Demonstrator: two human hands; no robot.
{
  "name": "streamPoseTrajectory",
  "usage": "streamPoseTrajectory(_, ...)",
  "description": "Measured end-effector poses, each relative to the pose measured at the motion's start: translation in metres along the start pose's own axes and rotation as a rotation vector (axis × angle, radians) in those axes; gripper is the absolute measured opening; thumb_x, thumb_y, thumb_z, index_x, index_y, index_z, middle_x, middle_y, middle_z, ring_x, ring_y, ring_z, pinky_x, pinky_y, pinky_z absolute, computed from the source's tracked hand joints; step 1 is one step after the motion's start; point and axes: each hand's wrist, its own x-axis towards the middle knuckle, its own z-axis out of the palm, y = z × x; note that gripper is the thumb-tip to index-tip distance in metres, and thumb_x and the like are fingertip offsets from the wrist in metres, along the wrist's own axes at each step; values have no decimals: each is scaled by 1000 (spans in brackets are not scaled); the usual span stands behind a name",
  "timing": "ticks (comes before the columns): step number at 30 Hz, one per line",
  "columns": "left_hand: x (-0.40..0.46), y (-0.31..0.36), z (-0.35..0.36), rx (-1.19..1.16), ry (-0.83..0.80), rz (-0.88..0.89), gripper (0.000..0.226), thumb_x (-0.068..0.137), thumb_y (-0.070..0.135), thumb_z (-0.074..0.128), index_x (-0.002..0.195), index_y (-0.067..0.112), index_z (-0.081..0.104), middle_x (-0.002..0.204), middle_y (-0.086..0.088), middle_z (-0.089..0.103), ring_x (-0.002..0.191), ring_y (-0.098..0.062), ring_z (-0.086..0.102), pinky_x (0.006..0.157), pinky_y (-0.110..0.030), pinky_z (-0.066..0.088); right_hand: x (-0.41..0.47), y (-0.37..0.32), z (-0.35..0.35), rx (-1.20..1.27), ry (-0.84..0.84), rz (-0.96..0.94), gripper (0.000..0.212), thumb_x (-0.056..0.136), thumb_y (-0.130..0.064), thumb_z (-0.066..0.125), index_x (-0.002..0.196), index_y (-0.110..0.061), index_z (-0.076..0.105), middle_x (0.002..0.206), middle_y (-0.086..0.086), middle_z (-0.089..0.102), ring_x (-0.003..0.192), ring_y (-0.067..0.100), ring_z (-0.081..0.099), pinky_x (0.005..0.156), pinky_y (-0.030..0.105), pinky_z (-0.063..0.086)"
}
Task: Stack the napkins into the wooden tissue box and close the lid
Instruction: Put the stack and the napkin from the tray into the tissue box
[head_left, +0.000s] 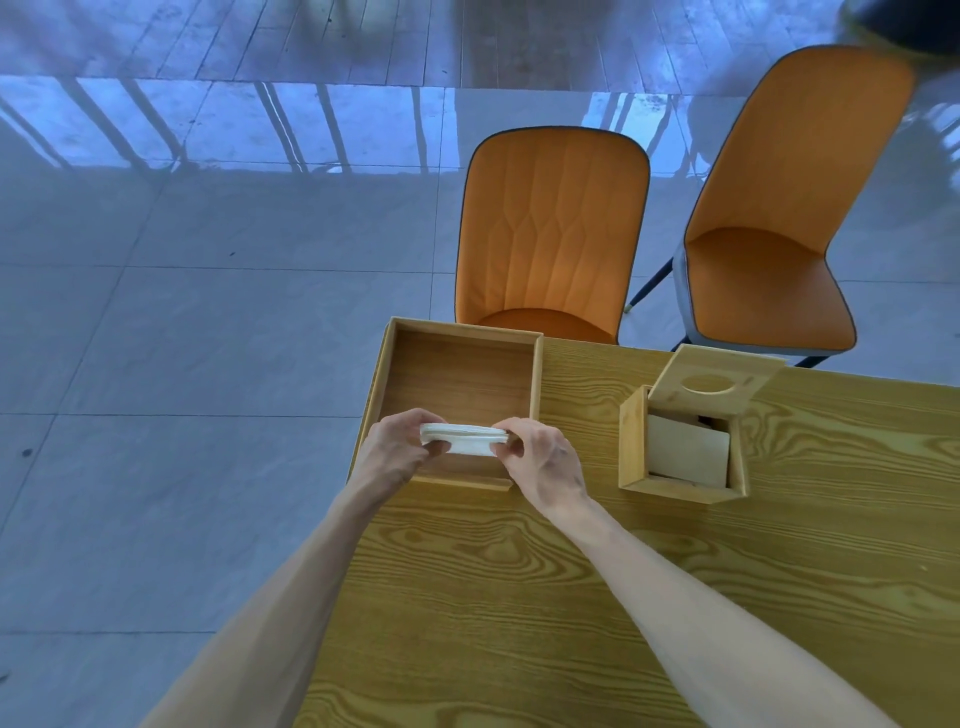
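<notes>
Your left hand (400, 447) and right hand (540, 460) pinch the napkin stack (462, 438) by its ends over the open tray (457, 384) at the table's (571, 597) left edge; next, probably carry it right into the tissue box (631, 447), part-filled, lid (714, 374) raised.

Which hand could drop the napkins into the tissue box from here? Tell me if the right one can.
Probably yes. The right hand holds the napkins beside the tissue box, whose lid stands open, with nothing between them.

Tray (535, 379), tissue box (632, 441) on table (571, 597)
</notes>
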Motion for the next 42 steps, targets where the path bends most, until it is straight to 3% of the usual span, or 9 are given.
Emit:
streamPoseTrajectory(4, -15, 21, 13, -183, 31, 69, 27, 78, 26, 82, 102, 23, 72, 95, 6, 75, 89, -11, 71, 71, -17, 54, -15, 13, -16, 129, 93, 37, 24, 87, -26, 72, 109, -16, 71, 90, -4, 73, 76, 10, 66, 70, 31, 57)
streamPoseTrajectory(10, -29, 46, 52, -280, -26, 109, 27, 78, 29, 82, 102, 25, 70, 97, 3, 77, 92, -10, 72, 77, -24, 58, -51, 41, -51, 259, 171, 118, 26, 88, -25, 72, 111, -15, 70, 90, -9, 72, 79, 7, 67, 74, 27, 58)
streamPoseTrajectory(15, -35, 77, 89, -253, -73, 128, 26, 85, 35, 74, 107, 25, 66, 97, 6, 75, 90, -6, 71, 68, -17, 54, -76, 68, -83, 297, 263, 174, 34, 87, -27, 73, 118, -15, 66, 91, -9, 70, 80, 7, 68, 75, 25, 58)
streamPoseTrajectory(20, -37, 110, 127, -241, -85, 175, 27, 90, 39, 67, 111, 23, 63, 99, 4, 73, 93, -5, 68, 67, -12, 51, -92, 97, -114, 329, 348, 233, 29, 88, -27, 71, 114, -13, 67, 93, -7, 71, 83, 7, 69, 77, 31, 60)
streamPoseTrajectory(23, -35, 127, 149, -249, -59, 185, 29, 88, 39, 69, 109, 19, 69, 99, 7, 73, 93, -6, 69, 71, -16, 54, -97, 115, -132, 341, 381, 285, 29, 91, -32, 67, 112, -12, 68, 92, -5, 72, 83, 8, 68, 76, 30, 59)
streamPoseTrajectory(27, -31, 146, 174, -230, 3, 157, 23, 86, 41, 72, 102, 25, 72, 94, 9, 73, 84, -14, 70, 74, -34, 59, -92, 132, -150, 349, 418, 352, 33, 94, -36, 63, 113, -10, 68, 95, -1, 73, 82, 4, 64, 69, 7, 48)
streamPoseTrajectory(30, -31, 159, 186, -139, 74, 122, 25, 87, 41, 71, 104, 24, 73, 93, 8, 74, 85, -11, 69, 73, -28, 54, -82, 142, -157, 305, 390, 405, 38, 94, -43, 60, 112, -10, 68, 101, 4, 74, 86, 11, 64, 71, 16, 48)
streamPoseTrajectory(34, -28, 170, 197, -32, 178, 57, 27, 86, 44, 70, 105, 26, 69, 89, 12, 72, 82, -10, 68, 76, -32, 55, -71, 149, -160, 189, 376, 435, 36, 94, -42, 59, 107, -10, 71, 101, 4, 75, 88, 18, 67, 73, 30, 54)
streamPoseTrajectory(42, -23, 174, 209, 108, 214, 2, 24, 87, 44, 68, 100, 24, 71, 86, 12, 70, 86, -15, 70, 83, -41, 56, -61, 158, -155, 54, 312, 489, 36, 93, -46, 56, 100, -15, 73, 102, 4, 71, 86, 18, 65, 67, 31, 54)
